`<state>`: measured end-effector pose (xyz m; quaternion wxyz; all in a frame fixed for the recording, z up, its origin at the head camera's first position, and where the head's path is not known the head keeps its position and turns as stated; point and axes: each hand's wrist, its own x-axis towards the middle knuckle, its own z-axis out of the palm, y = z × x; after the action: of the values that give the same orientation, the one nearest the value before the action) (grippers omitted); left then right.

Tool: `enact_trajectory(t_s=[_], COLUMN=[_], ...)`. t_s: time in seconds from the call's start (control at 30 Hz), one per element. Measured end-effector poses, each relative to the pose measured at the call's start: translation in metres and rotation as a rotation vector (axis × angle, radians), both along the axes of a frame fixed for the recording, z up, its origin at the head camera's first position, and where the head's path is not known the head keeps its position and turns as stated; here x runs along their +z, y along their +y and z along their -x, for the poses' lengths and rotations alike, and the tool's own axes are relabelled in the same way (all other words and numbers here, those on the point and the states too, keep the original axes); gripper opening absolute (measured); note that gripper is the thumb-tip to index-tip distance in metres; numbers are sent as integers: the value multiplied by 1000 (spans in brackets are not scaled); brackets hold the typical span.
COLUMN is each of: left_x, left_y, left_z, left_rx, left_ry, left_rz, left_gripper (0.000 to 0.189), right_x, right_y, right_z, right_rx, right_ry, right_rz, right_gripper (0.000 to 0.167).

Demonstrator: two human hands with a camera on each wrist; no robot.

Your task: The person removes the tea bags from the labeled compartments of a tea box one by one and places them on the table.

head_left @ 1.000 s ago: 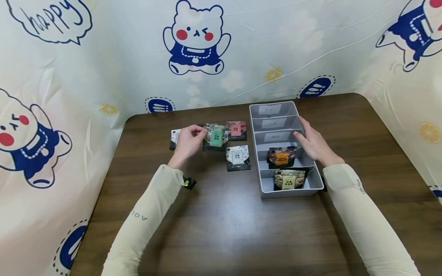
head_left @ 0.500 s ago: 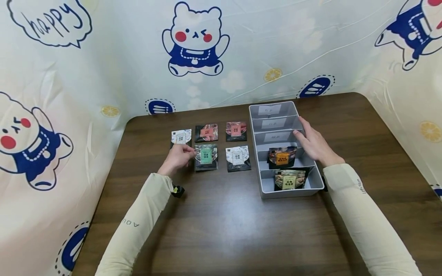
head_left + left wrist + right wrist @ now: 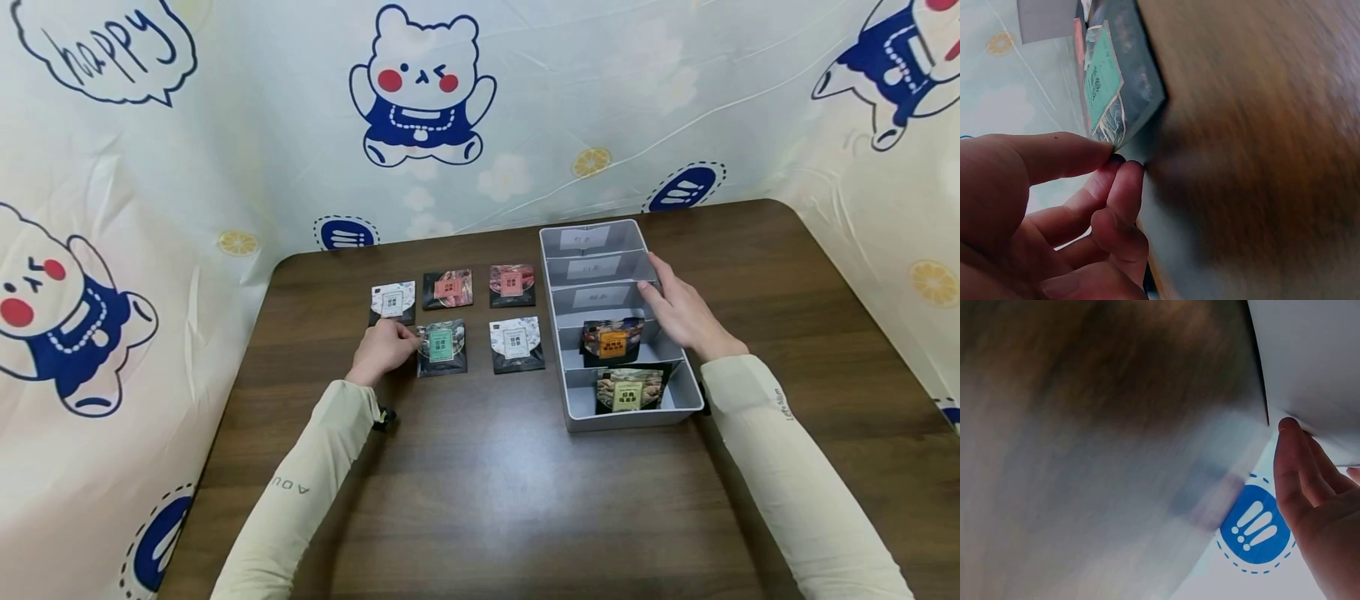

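My left hand point(image 3: 384, 350) pinches the left edge of a black tea packet point(image 3: 442, 347) with a green label. In the left wrist view, thumb and fingertips meet at a corner of this tea packet point(image 3: 1113, 87), low over the wood. My right hand point(image 3: 690, 312) holds the right side wall of a grey divided box point(image 3: 558, 367), thumb over the rim and fingers along the outside. In the right wrist view, the fingers point(image 3: 1291, 462) lie against the outer wall of the box point(image 3: 1316, 356).
Around the held packet lie a white packet point(image 3: 392, 302), a red packet point(image 3: 447, 289), another red packet point(image 3: 512, 286) and a second white packet point(image 3: 517, 343). The box's front compartments hold an orange-labelled packet point(image 3: 612, 343) and a yellow-labelled packet point(image 3: 630, 390). Paper labels mark the rear compartments.
My left hand has brought the green-labelled packet toward the front left, down from over the red packet, which now shows fully. The right hand stays on the box.
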<state>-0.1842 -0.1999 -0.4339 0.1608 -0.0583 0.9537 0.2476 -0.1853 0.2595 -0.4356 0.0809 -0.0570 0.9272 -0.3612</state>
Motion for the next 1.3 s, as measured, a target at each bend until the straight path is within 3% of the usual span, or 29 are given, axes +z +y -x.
enact_trajectory(t_s=[0.27, 0.47, 0.63, 0.73, 1.0, 1.1, 1.3], left_x=[-2, 1, 6, 10, 27, 36, 48], left_y=[-3, -2, 8, 22, 79, 107, 162], left_z=[2, 2, 2, 2, -3, -6, -11], left_rx=[9, 24, 1, -67, -355, -464, -645], left_ry=[-49, -4, 87, 187, 404, 430, 416], left_rz=[19, 51, 31, -8, -146, -167, -154], left_gripper=[25, 24, 24, 22, 15, 15, 19], right_x=[0, 0, 0, 0, -1, -1, -2], right_y=[0, -1, 0, 0, 1, 1, 1], right_z=[0, 0, 0, 0, 0, 1, 1], right_rx=[-4, -5, -8, -8, -7, -6, -9], right_ry=[5, 9, 13, 9, 11, 16, 8], right_rz=[1, 1, 6, 11, 17, 20, 29], right_gripper=[66, 65, 66, 66, 65, 65, 65])
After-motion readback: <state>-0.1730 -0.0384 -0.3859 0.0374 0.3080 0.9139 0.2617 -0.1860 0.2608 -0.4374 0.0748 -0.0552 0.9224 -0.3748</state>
